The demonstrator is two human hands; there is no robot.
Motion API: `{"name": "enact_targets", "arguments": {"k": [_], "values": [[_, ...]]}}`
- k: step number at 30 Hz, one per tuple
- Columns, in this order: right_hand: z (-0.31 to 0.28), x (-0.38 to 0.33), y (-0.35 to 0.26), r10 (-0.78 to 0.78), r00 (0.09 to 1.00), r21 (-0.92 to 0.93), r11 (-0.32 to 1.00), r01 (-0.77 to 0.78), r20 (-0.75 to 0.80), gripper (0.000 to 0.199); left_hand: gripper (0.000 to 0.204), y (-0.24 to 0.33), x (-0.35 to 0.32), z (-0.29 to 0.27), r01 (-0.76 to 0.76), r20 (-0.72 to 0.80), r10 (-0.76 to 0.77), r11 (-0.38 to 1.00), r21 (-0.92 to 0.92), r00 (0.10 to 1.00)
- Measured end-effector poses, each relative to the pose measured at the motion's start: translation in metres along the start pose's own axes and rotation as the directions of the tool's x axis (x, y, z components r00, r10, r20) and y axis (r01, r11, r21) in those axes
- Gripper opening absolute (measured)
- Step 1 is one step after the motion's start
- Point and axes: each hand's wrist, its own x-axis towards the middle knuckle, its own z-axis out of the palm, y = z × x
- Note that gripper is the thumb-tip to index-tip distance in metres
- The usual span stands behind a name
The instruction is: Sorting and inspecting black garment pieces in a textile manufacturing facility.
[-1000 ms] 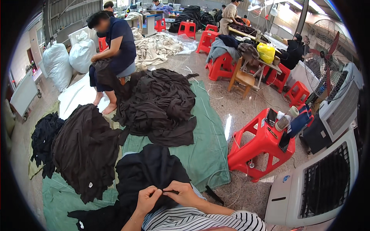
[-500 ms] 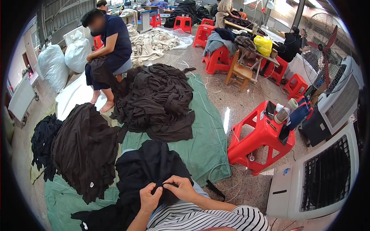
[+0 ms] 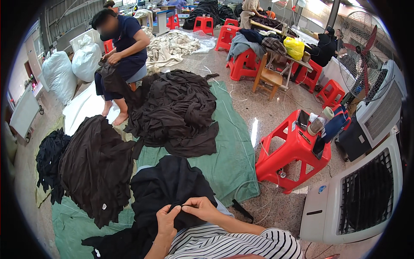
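Black cloth (image 3: 166,183) bulks at 12 o'clock, trailing toward 8; my left hand (image 3: 166,219) and right hand (image 3: 203,210), equally near, pinch it.

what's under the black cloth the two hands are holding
Light blue fabric peeks out at the right edge of the black cloth, with a green sheet beyond. The cloth hides the rest, including whatever lies below the left hand and right hand pinching it.

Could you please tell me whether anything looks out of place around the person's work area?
Nothing is clearly spilled or damaged, but a thin pale cord lies in loose loops on the floor beside the nearest red stool, untidy rather than neatly coiled.
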Motion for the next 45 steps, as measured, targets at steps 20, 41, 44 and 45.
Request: {"name": "enact_targets", "arguments": {"k": [20, 41, 44, 45], "values": [[0.032, -0.023, -0.036, -0.341, 0.880, -0.481, 0.741, 0.468, 0.330, 0.015, 0.015, 0.038, 0.013, 0.010, -0.111, 0.106, 0.127, 0.983, -0.143, 0.986], [0.021, -0.015, -0.035, -0.231, 0.968, 0.110, 0.969, 0.220, 0.099, 0.009, 0.013, 0.035, 0.010, 0.022, -0.205, 0.015, 0.208, 0.972, -0.118, 0.978], [0.020, -0.012, -0.032, -0.260, 0.957, -0.035, 0.963, 0.267, 0.130, 0.011, 0.016, 0.027, 0.014, 0.013, -0.198, -0.010, 0.198, 0.968, -0.157, 0.980], [0.019, -0.012, -0.034, -0.289, 0.945, -0.174, 0.934, 0.313, 0.151, 0.012, 0.016, 0.027, 0.016, 0.010, -0.197, -0.003, 0.200, 0.964, -0.179, 0.980]]}}
